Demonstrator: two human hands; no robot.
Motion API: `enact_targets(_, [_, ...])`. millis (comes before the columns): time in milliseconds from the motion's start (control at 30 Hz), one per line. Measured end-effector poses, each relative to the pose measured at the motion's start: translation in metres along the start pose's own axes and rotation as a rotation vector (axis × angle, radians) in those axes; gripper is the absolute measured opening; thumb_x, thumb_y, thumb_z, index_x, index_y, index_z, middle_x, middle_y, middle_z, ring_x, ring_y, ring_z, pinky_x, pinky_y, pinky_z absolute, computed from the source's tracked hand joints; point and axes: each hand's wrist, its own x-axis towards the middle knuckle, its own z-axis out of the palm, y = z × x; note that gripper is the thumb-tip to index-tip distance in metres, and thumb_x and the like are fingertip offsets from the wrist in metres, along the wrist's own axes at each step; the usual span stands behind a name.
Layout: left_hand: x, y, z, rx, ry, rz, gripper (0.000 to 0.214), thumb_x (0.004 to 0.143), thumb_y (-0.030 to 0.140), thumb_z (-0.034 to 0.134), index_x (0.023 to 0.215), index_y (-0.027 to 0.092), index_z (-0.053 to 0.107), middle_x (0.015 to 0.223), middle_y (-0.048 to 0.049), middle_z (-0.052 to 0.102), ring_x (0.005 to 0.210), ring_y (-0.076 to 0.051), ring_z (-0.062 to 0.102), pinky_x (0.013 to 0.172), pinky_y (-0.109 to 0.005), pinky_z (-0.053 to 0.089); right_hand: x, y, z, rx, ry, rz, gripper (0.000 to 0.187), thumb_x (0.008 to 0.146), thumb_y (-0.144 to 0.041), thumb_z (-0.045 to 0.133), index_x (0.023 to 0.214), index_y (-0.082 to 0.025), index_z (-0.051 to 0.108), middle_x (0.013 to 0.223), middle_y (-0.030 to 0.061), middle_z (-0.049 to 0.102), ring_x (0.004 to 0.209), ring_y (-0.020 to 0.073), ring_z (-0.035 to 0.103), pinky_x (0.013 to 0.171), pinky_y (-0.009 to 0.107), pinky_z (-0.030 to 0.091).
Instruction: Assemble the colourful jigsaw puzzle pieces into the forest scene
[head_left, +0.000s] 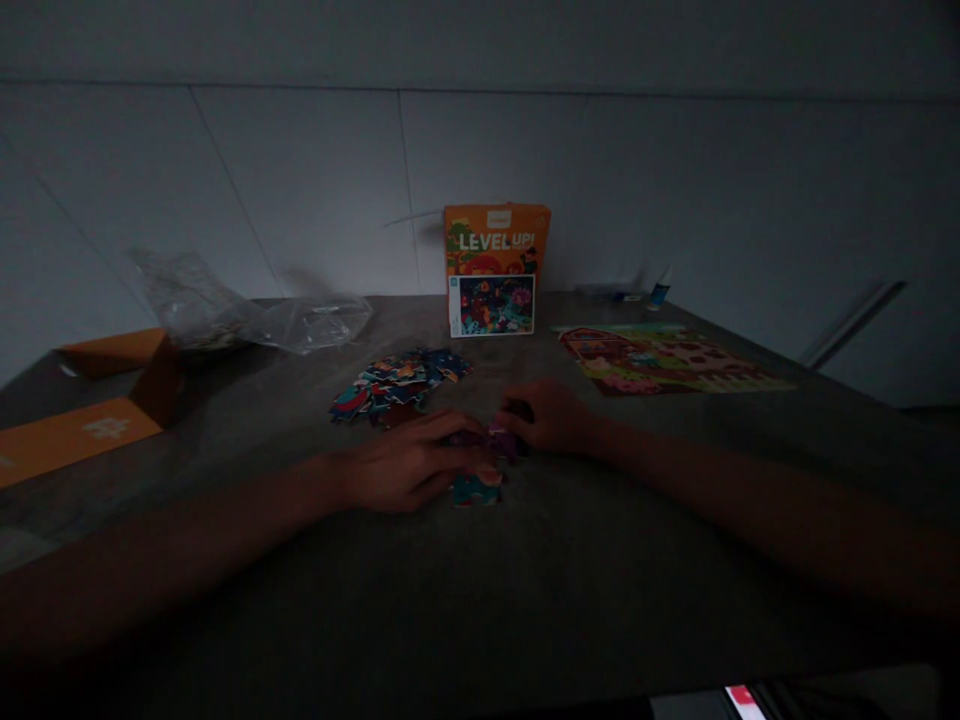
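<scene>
The scene is dim. My left hand (pixel 409 465) and my right hand (pixel 547 415) meet over a few joined puzzle pieces (pixel 487 460) on the grey table (pixel 480 600). Both hands have their fingers curled onto the pieces, purple ones between the fingertips and a teal one just below. A loose heap of puzzle pieces (pixel 397 385) lies just behind my left hand. The orange puzzle box (pixel 495 268) stands upright against the wall, with its picture facing me.
A finished farm puzzle (pixel 667 360) lies flat at the right. A crumpled clear plastic bag (pixel 247 315) sits at the back left beside an orange box lid (pixel 82 400). A small tube (pixel 658 292) stands near the wall. A phone edge (pixel 742 700) shows at the bottom.
</scene>
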Motion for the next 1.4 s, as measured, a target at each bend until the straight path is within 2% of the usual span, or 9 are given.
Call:
enact_targets(233, [0.001, 0.000, 0.001, 0.060, 0.020, 0.029, 0.039, 0.099, 0.013, 0.049, 0.135, 0.021, 0.063, 0.138, -0.0144, 0.057, 0.127, -0.026, 0.058, 0.110, -0.039, 0.050, -0.001, 0.002, 0.000, -0.014, 0.015, -0.004, 0.016, 0.087, -0.030, 0.067, 0.085, -0.016, 0.073, 0.070, 0.0047, 0.069, 0.062, 0.0148, 0.057, 0.060, 0.027, 0.031])
enact_targets(533, [0.004, -0.001, 0.002, -0.041, 0.011, -0.029, 0.036, 0.103, 0.017, 0.049, 0.136, 0.023, 0.062, 0.140, -0.0130, 0.057, 0.130, -0.025, 0.056, 0.112, -0.042, 0.048, -0.002, 0.004, 0.000, 0.001, 0.007, -0.014, 0.015, 0.085, -0.030, 0.069, 0.085, -0.016, 0.071, 0.068, 0.0039, 0.067, 0.060, 0.0141, 0.055, 0.059, 0.026, 0.032])
enact_targets(667, [0.003, -0.003, 0.004, -0.054, 0.052, -0.081, 0.037, 0.102, 0.019, 0.050, 0.138, 0.016, 0.055, 0.136, -0.0166, 0.060, 0.127, -0.027, 0.058, 0.109, -0.045, 0.050, -0.003, 0.003, 0.000, 0.017, -0.003, -0.006, 0.016, 0.083, -0.030, 0.070, 0.090, -0.015, 0.070, 0.067, 0.0023, 0.065, 0.059, 0.0137, 0.053, 0.060, 0.026, 0.032])
enact_targets(733, [0.003, -0.003, 0.004, -0.039, 0.063, -0.079, 0.039, 0.101, 0.020, 0.050, 0.139, 0.014, 0.054, 0.137, -0.0178, 0.060, 0.128, -0.028, 0.058, 0.110, -0.047, 0.050, -0.002, 0.005, 0.001, 0.042, 0.014, 0.000, 0.015, 0.083, -0.029, 0.067, 0.089, -0.015, 0.069, 0.066, 0.0017, 0.063, 0.058, 0.0134, 0.051, 0.060, 0.026, 0.031])
enact_targets(867, [0.004, -0.004, 0.003, -0.016, 0.023, -0.004, 0.040, 0.102, 0.016, 0.047, 0.141, 0.018, 0.056, 0.146, -0.0152, 0.058, 0.138, -0.028, 0.052, 0.115, -0.050, 0.045, 0.003, 0.016, 0.004, 0.189, 0.112, 0.008, 0.011, 0.085, -0.023, 0.057, 0.083, -0.015, 0.066, 0.068, 0.0009, 0.063, 0.061, 0.0132, 0.053, 0.061, 0.025, 0.035])
enact_targets(1033, [0.005, -0.005, 0.004, -0.020, 0.014, 0.010, 0.040, 0.104, 0.018, 0.047, 0.143, 0.019, 0.056, 0.148, -0.0143, 0.057, 0.138, -0.028, 0.052, 0.116, -0.050, 0.044, 0.006, 0.026, 0.007, 0.253, 0.163, -0.018, 0.009, 0.080, -0.023, 0.058, 0.078, -0.016, 0.065, 0.068, 0.0004, 0.064, 0.064, 0.0134, 0.054, 0.063, 0.025, 0.036])
enact_targets(1200, [0.002, -0.004, 0.005, -0.008, 0.060, -0.035, 0.036, 0.099, 0.015, 0.052, 0.134, 0.019, 0.061, 0.139, -0.0145, 0.060, 0.129, -0.027, 0.058, 0.110, -0.044, 0.049, 0.004, 0.024, 0.006, 0.260, 0.151, -0.037, 0.011, 0.080, -0.022, 0.058, 0.079, -0.016, 0.066, 0.067, 0.0004, 0.064, 0.061, 0.0125, 0.052, 0.061, 0.025, 0.035])
enact_targets(1400, [-0.003, -0.009, 0.010, 0.101, 0.264, -0.249, 0.030, 0.090, 0.005, 0.046, 0.112, 0.014, 0.065, 0.109, -0.0107, 0.066, 0.106, -0.024, 0.062, 0.093, -0.039, 0.055, 0.003, 0.022, 0.004, 0.264, 0.176, -0.010, 0.012, 0.077, -0.016, 0.056, 0.079, -0.016, 0.068, 0.072, 0.0022, 0.069, 0.067, 0.0149, 0.058, 0.064, 0.025, 0.038])
